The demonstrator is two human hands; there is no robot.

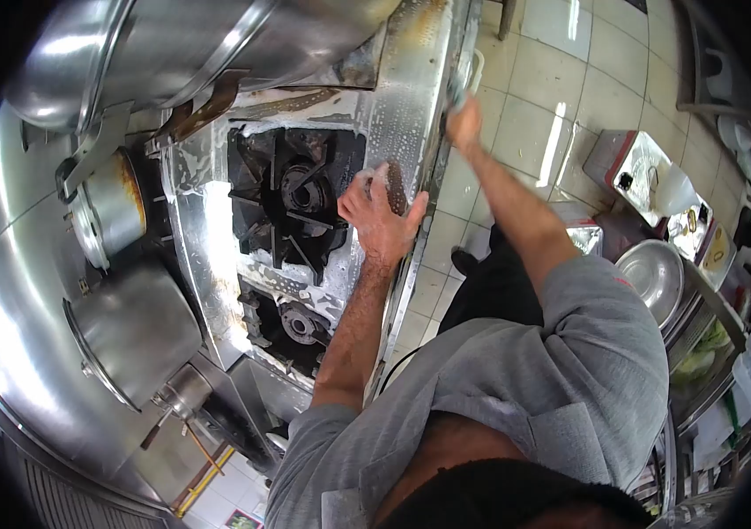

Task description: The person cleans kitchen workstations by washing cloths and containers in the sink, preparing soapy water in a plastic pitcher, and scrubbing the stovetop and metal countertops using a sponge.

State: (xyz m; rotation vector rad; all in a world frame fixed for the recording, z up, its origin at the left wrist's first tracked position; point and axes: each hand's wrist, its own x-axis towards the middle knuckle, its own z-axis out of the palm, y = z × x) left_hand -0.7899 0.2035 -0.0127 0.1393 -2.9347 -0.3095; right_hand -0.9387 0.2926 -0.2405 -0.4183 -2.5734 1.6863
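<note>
My left hand [381, 213] rests on the wet steel stove top [402, 106], beside the burner grate [302, 185]. Its fingers are spread and look wet, and I see nothing held in them. A brown patch on the steel shows by the fingers; I cannot tell what it is. My right hand [464, 123], smeared by motion, is closed at the front edge of the stove. Something small and greyish sticks out of it, too blurred to name. White suds lie around the grate and along the steel. A second burner [301, 324] sits nearer my body.
Behind the stove stand a stained pot [115, 212] and a larger steel pot [136, 331]. A small pan [186, 391] is beyond the stove's near end. On the right are tins [644, 181] and a metal bowl [651, 275] over the tiled floor [530, 88].
</note>
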